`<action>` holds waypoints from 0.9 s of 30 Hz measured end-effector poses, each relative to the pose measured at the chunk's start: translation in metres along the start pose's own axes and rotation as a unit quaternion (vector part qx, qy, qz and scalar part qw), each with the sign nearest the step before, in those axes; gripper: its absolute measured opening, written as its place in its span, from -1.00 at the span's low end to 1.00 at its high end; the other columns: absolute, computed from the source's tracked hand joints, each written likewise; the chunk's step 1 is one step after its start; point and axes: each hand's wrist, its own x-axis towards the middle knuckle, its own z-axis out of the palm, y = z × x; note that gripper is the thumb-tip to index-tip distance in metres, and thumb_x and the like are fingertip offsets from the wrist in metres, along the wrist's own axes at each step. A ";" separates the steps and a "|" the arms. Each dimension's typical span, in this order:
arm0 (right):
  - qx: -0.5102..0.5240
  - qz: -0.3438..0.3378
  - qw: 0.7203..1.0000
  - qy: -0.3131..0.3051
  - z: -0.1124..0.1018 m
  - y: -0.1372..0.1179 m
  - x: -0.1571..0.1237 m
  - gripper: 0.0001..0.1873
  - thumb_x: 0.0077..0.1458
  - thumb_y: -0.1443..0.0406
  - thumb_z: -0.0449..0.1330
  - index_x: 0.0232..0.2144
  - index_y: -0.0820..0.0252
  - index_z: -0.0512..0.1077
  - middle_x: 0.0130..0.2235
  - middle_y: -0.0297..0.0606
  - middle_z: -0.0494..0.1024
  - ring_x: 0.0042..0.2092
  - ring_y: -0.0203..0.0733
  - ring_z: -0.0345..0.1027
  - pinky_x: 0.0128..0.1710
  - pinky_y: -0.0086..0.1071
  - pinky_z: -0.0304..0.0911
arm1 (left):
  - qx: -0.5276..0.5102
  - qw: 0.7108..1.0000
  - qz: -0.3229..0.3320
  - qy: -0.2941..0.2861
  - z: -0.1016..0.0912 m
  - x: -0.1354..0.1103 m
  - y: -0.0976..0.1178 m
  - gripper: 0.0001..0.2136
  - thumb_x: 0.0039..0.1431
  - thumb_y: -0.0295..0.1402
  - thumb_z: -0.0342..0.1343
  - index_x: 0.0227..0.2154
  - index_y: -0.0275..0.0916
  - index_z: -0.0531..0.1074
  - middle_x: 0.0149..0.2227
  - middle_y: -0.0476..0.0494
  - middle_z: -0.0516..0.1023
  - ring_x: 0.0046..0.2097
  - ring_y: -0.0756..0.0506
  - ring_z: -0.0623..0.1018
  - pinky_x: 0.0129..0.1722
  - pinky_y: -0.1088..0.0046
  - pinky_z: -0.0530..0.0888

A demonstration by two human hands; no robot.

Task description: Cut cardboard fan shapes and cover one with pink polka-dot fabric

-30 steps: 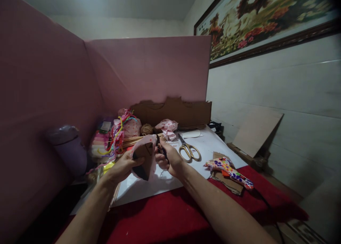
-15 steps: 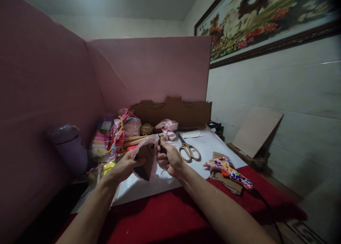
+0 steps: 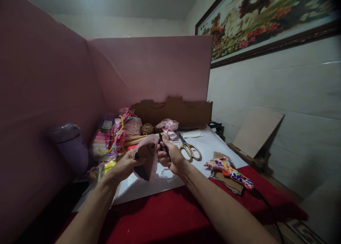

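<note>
My left hand (image 3: 128,164) is closed on a dark brown piece of cardboard (image 3: 145,162), thumb on its near face. Pink dotted fabric (image 3: 146,141) lies along the cardboard's top edge and hangs down its right side. In my right hand (image 3: 170,155) is a small black hand tool (image 3: 161,139) like snips or pliers, with its handles partly hidden by the fingers. Its dark tip points up at the right end of the fabric. Whether the jaws are on the fabric, I cannot tell.
Gold-handled scissors (image 3: 191,151) lie on the white sheet (image 3: 221,144). A flower-patterned glue gun (image 3: 230,173) rests on cardboard scraps at the right. Behind my hands are thin wooden sticks (image 3: 135,140), a twine ball (image 3: 147,129), crumpled dotted fabric (image 3: 167,126) and colourful pipe cleaners (image 3: 122,126).
The black tool's handles look wider apart in my right hand, and its tip shows more clearly. My left hand and the cardboard stay almost where they were.
</note>
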 end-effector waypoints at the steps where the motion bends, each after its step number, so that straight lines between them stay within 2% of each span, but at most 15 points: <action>1: 0.001 0.004 1.000 -0.002 0.000 0.000 0.000 -0.48 0.08 -0.13 0.03 -0.52 0.21 0.22 -0.73 -0.59 0.03 -0.74 -0.55 -0.31 -0.77 -0.63 -0.44 | 0.000 1.000 -0.001 -0.001 0.000 0.000 0.000 -0.43 -0.21 -0.46 0.35 -0.02 -0.15 0.45 -0.14 -0.19 0.58 -0.26 -0.16 0.53 -0.23 0.37 0.44; 5: 0.002 0.011 1.000 -0.020 -0.002 0.000 0.000 -0.48 0.09 -0.13 0.00 -0.54 0.20 0.20 -0.73 -0.59 0.01 -0.74 -0.54 -0.34 -0.78 -0.63 -0.44 | 0.009 1.000 -0.013 0.003 -0.003 0.001 -0.002 -0.52 -0.26 -0.44 0.37 -0.14 -0.22 0.52 -0.30 -0.16 0.61 -0.33 -0.13 0.53 -0.26 0.36 0.45; 10: 0.009 0.009 0.999 -0.048 -0.005 -0.005 -0.003 -0.50 0.11 -0.10 0.00 -0.57 0.17 0.13 -0.74 -0.58 -0.01 -0.73 -0.51 -0.36 -0.78 -0.61 -0.46 | 0.029 0.999 -0.013 0.008 -0.005 0.002 -0.001 -0.62 -0.25 -0.43 0.37 -0.25 -0.27 0.56 -0.32 -0.17 0.60 -0.33 -0.14 0.53 -0.27 0.37 0.44; 13: 0.014 -0.038 0.999 -0.037 -0.007 -0.012 -0.005 -0.52 0.10 -0.08 0.03 -0.57 0.16 0.11 -0.73 -0.59 -0.02 -0.72 -0.50 -0.36 -0.77 -0.59 -0.47 | 0.030 0.999 -0.010 0.004 -0.006 0.002 -0.001 -0.59 -0.23 -0.44 0.36 -0.19 -0.23 0.54 -0.29 -0.16 0.60 -0.31 -0.14 0.53 -0.27 0.39 0.44; 17: -0.003 -0.142 0.989 0.031 -0.005 -0.016 -0.006 -0.49 -0.01 -0.15 0.10 -0.52 0.17 0.17 -0.70 -0.59 0.02 -0.71 -0.52 -0.32 -0.76 -0.59 -0.44 | 0.010 1.000 -0.014 0.021 -0.003 0.002 -0.001 -0.54 -0.25 -0.47 0.36 -0.16 -0.23 0.52 -0.27 -0.17 0.60 -0.29 -0.15 0.55 -0.26 0.39 0.45; 19: -0.037 -0.201 0.976 0.080 -0.004 -0.015 -0.004 -0.46 -0.08 -0.18 0.13 -0.50 0.16 0.18 -0.68 -0.59 0.06 -0.70 -0.53 -0.27 -0.75 -0.59 -0.42 | -0.008 0.999 -0.014 0.036 -0.001 0.002 0.001 -0.56 -0.22 -0.47 0.35 -0.16 -0.26 0.52 -0.26 -0.20 0.61 -0.29 -0.16 0.56 -0.25 0.39 0.46; 22: -0.143 -0.256 0.944 0.155 -0.005 -0.010 0.000 -0.47 -0.15 -0.16 0.19 -0.49 0.16 0.18 -0.65 -0.55 0.15 -0.69 -0.52 -0.17 -0.74 -0.58 -0.35 | -0.055 0.997 -0.002 0.048 0.002 0.002 0.002 -0.57 -0.14 -0.46 0.31 -0.11 -0.25 0.47 -0.22 -0.20 0.60 -0.26 -0.14 0.57 -0.22 0.39 0.47; 25: -0.263 -0.304 0.893 0.203 -0.008 -0.002 0.006 -0.53 -0.16 -0.07 0.24 -0.52 0.17 0.21 -0.61 -0.48 0.26 -0.65 -0.47 -0.06 -0.69 -0.54 -0.16 | -0.088 0.994 0.017 0.061 0.001 0.003 0.001 -0.53 -0.08 -0.46 0.27 -0.02 -0.19 0.41 -0.20 -0.16 0.60 -0.26 -0.12 0.58 -0.21 0.39 0.49; 27: -0.332 -0.332 0.857 0.211 -0.010 0.002 0.010 -0.57 -0.13 -0.03 0.23 -0.55 0.17 0.22 -0.59 -0.43 0.30 -0.60 -0.42 0.02 -0.62 -0.50 -0.06 | -0.094 0.993 0.020 0.066 0.000 0.004 0.000 -0.51 -0.05 -0.46 0.26 0.01 -0.19 0.38 -0.21 -0.17 0.61 -0.26 -0.13 0.59 -0.20 0.37 0.50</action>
